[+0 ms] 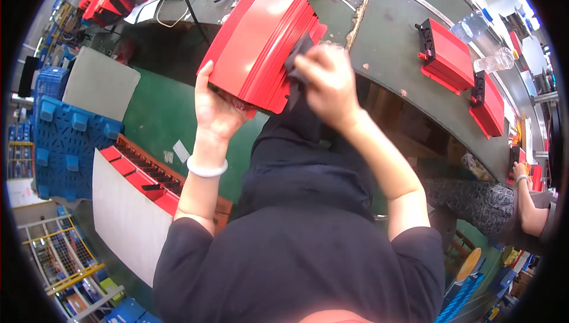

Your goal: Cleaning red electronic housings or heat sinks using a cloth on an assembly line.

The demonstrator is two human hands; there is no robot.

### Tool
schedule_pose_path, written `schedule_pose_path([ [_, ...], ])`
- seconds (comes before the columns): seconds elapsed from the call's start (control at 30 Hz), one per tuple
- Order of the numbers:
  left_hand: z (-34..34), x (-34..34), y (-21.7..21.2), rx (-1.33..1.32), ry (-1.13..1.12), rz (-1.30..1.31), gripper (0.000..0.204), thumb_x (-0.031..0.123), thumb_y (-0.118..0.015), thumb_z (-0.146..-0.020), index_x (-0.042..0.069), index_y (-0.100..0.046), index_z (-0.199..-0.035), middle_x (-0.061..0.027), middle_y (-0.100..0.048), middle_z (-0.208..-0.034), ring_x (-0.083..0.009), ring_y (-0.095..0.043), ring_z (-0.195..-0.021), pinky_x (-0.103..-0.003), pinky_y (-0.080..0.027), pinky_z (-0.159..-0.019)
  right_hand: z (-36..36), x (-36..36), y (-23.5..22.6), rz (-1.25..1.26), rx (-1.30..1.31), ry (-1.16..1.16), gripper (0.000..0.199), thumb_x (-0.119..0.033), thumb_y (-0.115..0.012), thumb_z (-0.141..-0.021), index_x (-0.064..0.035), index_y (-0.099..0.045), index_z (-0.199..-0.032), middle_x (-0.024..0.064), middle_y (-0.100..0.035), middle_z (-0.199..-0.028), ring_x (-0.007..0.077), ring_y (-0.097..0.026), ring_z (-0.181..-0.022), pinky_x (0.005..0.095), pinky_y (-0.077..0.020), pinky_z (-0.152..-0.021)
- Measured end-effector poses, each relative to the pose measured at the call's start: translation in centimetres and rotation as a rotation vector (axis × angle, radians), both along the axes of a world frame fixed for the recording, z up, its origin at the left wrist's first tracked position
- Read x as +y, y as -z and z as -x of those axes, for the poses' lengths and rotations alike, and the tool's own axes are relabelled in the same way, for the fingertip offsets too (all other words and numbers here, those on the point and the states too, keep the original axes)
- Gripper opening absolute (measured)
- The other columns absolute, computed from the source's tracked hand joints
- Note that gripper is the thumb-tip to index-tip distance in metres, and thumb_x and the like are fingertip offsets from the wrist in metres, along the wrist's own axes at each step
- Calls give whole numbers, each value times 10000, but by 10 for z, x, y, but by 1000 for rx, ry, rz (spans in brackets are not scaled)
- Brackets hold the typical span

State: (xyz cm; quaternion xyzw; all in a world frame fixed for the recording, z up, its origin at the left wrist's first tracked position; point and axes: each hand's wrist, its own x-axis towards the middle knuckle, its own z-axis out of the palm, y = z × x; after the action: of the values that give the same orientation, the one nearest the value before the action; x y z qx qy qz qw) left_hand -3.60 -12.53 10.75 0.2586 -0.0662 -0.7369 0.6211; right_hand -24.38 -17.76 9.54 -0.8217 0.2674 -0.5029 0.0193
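A person holds a big red box (255,50) up in front of the body, tilted, close to the edge of the dark table (385,44). The left hand (219,109) is closed on the near left corner, with the thumb up along the side and the other fingers partly hidden under the box. The right hand (328,80), a bit blurry, is bunched around a dark cloth (299,59) that is against the ridged right side. It is hard to tell if the far end of the box leans on the table. If it does not, the left hand may have most of the weight, so a weak grip or a hard push from the right could make the box slip. It might then drop onto the person's lap or the green floor (154,109). The cloth could also snag on the ridges or the thin red edge and pull the box crooked. More red boxes (447,56) sit on the table to the right, well apart from this one, near a clear bottle (495,61).
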Motion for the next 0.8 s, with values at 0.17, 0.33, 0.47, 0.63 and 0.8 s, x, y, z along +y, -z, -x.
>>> schedule_pose_path([
  [0.17, -2, 1, 5, 4, -1, 18, 559, 409, -511, -892, 30, -450, -1299, -141, -543, -1256, -307, -550, -1133, -473, -455, -962, -1, 39, -4, -399, 86, -379, 266, 21, -551, -609, -37, -620, -859, 79, -534, -822, 268, -529, -810, 365, -413, -740],
  [0.33, -5, -1, 13, 67, -3, 94, 551, 409, -496, -908, 40, -451, -1315, -129, -546, -1277, -296, -546, -1151, -454, -439, -982, 53, -27, -21, -991, -358, -467, 214, -81, -459, -738, 39, -617, -820, 109, -645, -885, 188, -586, -880, 265, -428, -833],
  [0.47, -2, -1, 10, 46, 12, 104, 547, 401, -496, -912, 37, -446, -1318, -130, -535, -1290, -307, -531, -1168, -471, -421, -1002, 91, -108, -16, -905, -604, -15, 223, -67, -442, -752, 11, -616, -867, 52, -610, -797, 142, -539, -767, 247, -428, -728],
  [0.63, -9, 8, 29, 30, -6, 71, 549, 398, -491, -915, 23, -447, -1314, -132, -535, -1289, -305, -524, -1175, -469, -412, -1009, 91, -197, -2, -721, -92, 359, 300, -321, -586, -832, -50, -705, -882, 115, -683, -806, 208, -649, -761, 313, -484, -720],
  [0.8, -15, 18, 48, -18, -86, 17, 530, 345, -505, -907, 12, -442, -1314, -127, -534, -1285, -281, -524, -1173, -440, -421, -1007, 60, -225, 15, -544, 515, 608, 255, -295, -654, -786, -92, -710, -931, 125, -683, -972, 280, -659, -905, 383, -517, -805],
])
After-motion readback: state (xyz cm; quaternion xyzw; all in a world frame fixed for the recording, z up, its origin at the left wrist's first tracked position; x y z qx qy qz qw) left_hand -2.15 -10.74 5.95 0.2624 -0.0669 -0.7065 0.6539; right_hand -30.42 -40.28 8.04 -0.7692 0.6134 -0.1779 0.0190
